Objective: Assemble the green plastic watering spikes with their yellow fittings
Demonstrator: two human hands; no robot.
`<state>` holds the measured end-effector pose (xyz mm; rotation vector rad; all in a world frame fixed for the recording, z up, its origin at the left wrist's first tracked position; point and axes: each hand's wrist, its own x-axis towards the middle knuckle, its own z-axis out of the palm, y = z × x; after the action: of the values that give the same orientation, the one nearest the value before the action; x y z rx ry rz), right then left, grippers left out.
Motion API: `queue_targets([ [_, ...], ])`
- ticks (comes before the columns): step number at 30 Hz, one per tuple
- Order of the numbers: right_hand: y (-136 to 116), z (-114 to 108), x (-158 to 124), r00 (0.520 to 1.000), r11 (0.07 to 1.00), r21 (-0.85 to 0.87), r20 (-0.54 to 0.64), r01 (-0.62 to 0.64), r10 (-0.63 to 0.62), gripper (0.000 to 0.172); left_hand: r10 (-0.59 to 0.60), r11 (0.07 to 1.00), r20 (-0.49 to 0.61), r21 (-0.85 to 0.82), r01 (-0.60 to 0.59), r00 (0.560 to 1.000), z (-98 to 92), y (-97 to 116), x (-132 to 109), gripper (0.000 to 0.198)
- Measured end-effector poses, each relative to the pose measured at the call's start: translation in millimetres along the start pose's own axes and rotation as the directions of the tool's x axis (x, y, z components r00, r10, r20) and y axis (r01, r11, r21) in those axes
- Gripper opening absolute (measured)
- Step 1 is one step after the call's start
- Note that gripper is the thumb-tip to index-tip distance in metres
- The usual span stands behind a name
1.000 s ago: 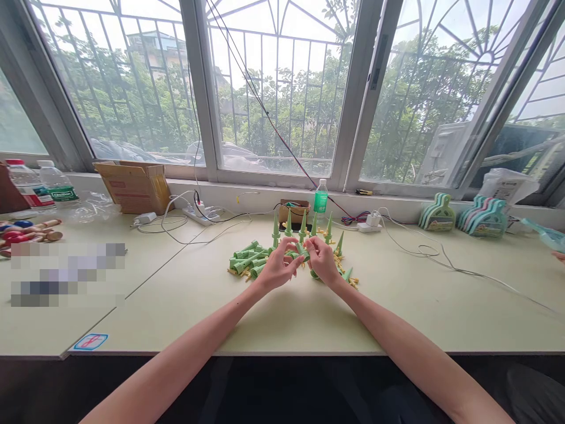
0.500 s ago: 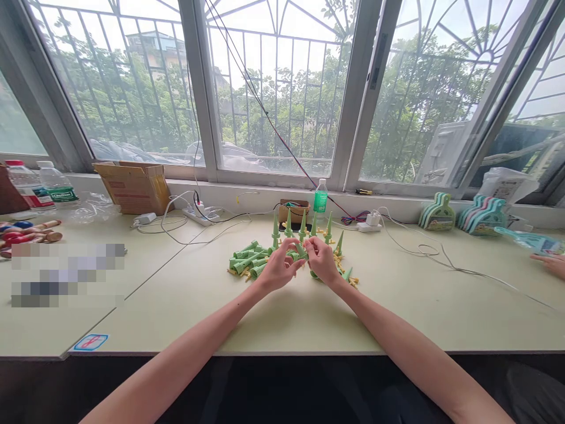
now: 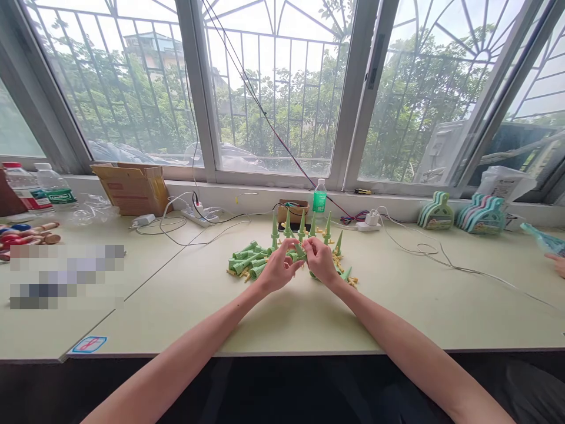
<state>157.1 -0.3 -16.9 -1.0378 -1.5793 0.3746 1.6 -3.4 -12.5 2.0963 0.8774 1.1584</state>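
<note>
Both my hands meet over the middle of the pale green table [image 3: 282, 318]. My left hand [image 3: 278, 270] and my right hand [image 3: 321, 260] are closed in a pinch on the same green cone-shaped plastic piece [image 3: 300, 251], held between the fingertips. To the left lies a pile of green cones [image 3: 246, 261] on their sides. Behind my hands several green cones stand upright [image 3: 302, 227]. Small yellow parts [image 3: 352, 281] lie scattered by my right wrist.
A green bottle [image 3: 320, 199] and a small cardboard box [image 3: 293, 209] stand at the sill. A bigger carton [image 3: 132, 187], a power strip [image 3: 200, 215] and cables lie at the left. Coloured stacks [image 3: 481, 215] sit at the right, near another person's hand [image 3: 557, 261].
My hands have barely moved and keep their pinch on the cone. At the far right edge the other person's hand came into view, then drew back towards the edge.
</note>
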Motion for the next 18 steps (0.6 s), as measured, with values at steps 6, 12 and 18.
queue_targets([
  [6,0.5,1.4,-0.1,0.999,0.999,-0.023,-0.024,0.028,-0.028,0.031,0.006,1.0,-0.008,0.016,-0.006,1.0,0.0,2.2,0.2,0.049],
  [12,1.6,2.0,-0.1,0.999,0.999,-0.023,-0.024,0.026,-0.027,0.033,0.016,1.0,-0.011,-0.021,-0.016,1.0,0.9,2.8,0.9,0.056],
  [18,2.0,2.0,-0.6,0.999,0.999,-0.03,-0.017,0.028,-0.029,0.034,0.031,0.999,-0.023,-0.032,-0.032,0.999,2.3,-1.1,1.5,0.061],
])
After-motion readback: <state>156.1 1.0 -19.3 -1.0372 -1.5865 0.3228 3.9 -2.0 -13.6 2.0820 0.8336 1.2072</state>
